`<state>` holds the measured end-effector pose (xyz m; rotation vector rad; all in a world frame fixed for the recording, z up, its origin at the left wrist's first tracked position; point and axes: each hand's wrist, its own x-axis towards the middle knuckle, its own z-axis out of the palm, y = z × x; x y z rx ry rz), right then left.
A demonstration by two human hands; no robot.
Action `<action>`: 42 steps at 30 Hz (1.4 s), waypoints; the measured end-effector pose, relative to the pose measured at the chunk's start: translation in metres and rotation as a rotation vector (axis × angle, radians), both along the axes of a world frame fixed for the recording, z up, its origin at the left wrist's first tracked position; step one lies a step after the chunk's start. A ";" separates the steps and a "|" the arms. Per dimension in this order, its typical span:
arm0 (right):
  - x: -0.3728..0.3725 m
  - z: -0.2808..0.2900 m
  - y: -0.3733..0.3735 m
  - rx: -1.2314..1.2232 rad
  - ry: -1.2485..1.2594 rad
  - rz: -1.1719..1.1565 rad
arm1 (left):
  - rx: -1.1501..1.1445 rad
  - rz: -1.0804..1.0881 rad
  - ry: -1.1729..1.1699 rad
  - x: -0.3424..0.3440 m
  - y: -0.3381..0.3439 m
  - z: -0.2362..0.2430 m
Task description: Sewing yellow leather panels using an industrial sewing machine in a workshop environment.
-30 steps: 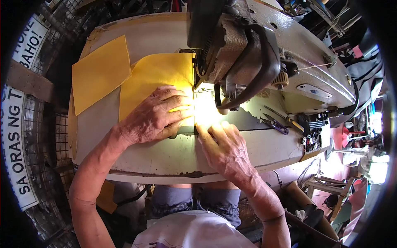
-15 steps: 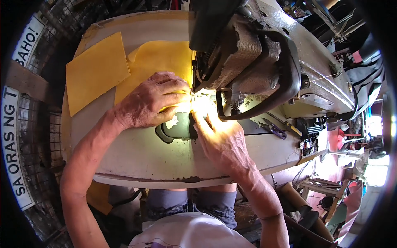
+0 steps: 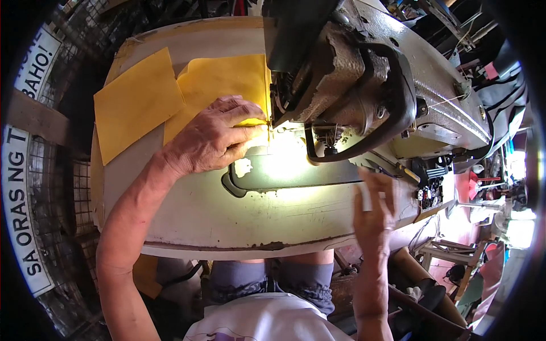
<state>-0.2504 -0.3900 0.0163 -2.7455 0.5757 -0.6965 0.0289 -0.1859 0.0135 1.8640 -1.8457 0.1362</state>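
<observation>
Item 1: yellow sheet (image 3: pixel 222 77). Lies on the worktop (image 3: pixel 187 221), left of the sewing machine (image 3: pixel 344 85); right edge runs away from the person, alongside the machine head. Near end under the left hand.

Item 2: left hand (image 3: pixel 207 139). Palm down on item 1, fingers bent and pointing right, their tips at the sheet's right edge beside the machine. Whether thumb and fingers pinch the material cannot be told.

Item 3: right hand (image 3: pixel 374 207). Blurred, raised over the worktop's right part, well apart from item 1. Fingers spread, pointing away from the person; nothing seen in the grasp.

Item 4: yellow-handled tool (image 3: pixel 407 173). Lies just beyond and to the right of the right hand's fingers; long axis slants from far left to near right, handle at the near right end. The right hand is the nearer of the 2. Contact cannot be told.

Item 5: second yellow piece (image 3: pixel 136 105), 1, at far left, its right corner overlapping item 1.

Item 6: dark inset plate (image 3: pixel 313 181), between the 2 hands, glare above it.
</observation>
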 end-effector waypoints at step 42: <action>-0.051 -0.049 -0.055 -0.214 -0.115 -0.151 | 0.094 0.308 -0.343 -0.035 0.073 0.067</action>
